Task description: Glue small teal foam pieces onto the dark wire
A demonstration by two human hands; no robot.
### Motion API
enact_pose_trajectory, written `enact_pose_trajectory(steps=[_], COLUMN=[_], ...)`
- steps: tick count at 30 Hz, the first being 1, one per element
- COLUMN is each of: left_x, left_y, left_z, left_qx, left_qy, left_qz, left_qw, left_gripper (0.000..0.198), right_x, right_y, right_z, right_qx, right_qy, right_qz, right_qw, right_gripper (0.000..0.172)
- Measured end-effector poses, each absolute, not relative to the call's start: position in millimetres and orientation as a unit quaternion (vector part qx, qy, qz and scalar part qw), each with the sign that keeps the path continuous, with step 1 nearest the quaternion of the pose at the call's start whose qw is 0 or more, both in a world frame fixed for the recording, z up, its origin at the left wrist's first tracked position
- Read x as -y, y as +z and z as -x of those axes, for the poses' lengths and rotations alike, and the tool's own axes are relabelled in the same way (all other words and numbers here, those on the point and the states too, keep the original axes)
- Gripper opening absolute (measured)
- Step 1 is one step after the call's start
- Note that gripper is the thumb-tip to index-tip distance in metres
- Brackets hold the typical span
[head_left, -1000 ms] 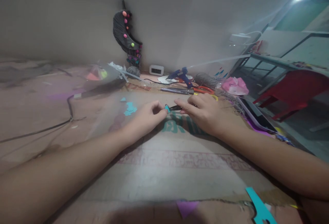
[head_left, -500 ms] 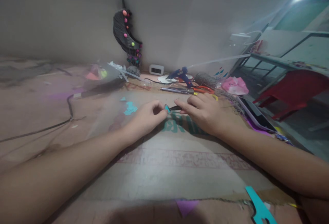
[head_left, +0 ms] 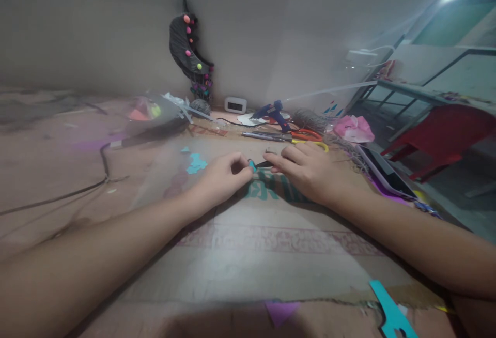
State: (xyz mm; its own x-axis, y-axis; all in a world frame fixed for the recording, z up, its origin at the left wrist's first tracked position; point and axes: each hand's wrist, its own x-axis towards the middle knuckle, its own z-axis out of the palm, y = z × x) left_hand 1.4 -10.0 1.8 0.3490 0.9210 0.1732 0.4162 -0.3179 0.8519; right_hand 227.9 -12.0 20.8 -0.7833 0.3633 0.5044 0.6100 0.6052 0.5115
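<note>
Between the thumb and index finger of my left hand (head_left: 228, 172) is a small turquoise paper piece (head_left: 252, 166), mostly covered by the fingertips. My right hand (head_left: 304, 167) closes around a slim black pointed tool (head_left: 263, 164), whose narrow tip meets the turquoise piece; its exact kind is too small to make out. Both hands are low over a printed cardboard sheet (head_left: 248, 276). To the left of my left hand lie several turquoise cutouts (head_left: 197, 164) in a loose cluster.
Behind my hands lie orange-handled pliers (head_left: 306, 135), a blue glue gun (head_left: 273, 113) and grey yarn (head_left: 308, 120). A white digital clock (head_left: 235, 105) stands by the wall. At right are a phone (head_left: 385, 172) and pink plastic (head_left: 353, 128); a turquoise offcut (head_left: 391, 309) lies in front.
The black tool's tip has shifted slightly against the turquoise piece, and the right fingers have moved a little. Both hands keep their hold.
</note>
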Motion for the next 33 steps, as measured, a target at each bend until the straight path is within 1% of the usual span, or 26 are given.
enact_pose_trajectory(steps=[8, 11, 19, 27, 33], left_x=[8.9, 8.2, 8.6, 8.5, 9.3], left_y=[1.3, 1.5, 1.6, 0.7, 0.8], left_z=[-1.0, -1.2, -1.4, -0.3, -0.1], left_qx=[-0.453, -0.455, -0.457, -0.446, -0.446], left_qy=[0.36, 0.362, 0.358, 0.357, 0.355], left_qz=[-0.719, -0.716, -0.715, -0.726, -0.728], left_qw=[0.384, 0.386, 0.389, 0.384, 0.381], left_gripper=[0.012, 0.012, 0.013, 0.013, 0.012], right_x=[9.9, 9.2, 7.1, 5.7, 7.5], right_y=[18.3, 16.0, 15.4, 13.7, 16.0], right_z=[-227.2, -226.4, -227.8, -227.6, -227.8], right_qx=[0.879, 0.878, 0.873, 0.873, 0.875], right_qy=[-0.319, -0.317, -0.331, -0.326, -0.326], right_qz=[0.26, 0.259, 0.279, 0.283, 0.291], right_qw=[0.239, 0.248, 0.226, 0.228, 0.207], right_gripper=[0.028, 0.028, 0.028, 0.029, 0.033])
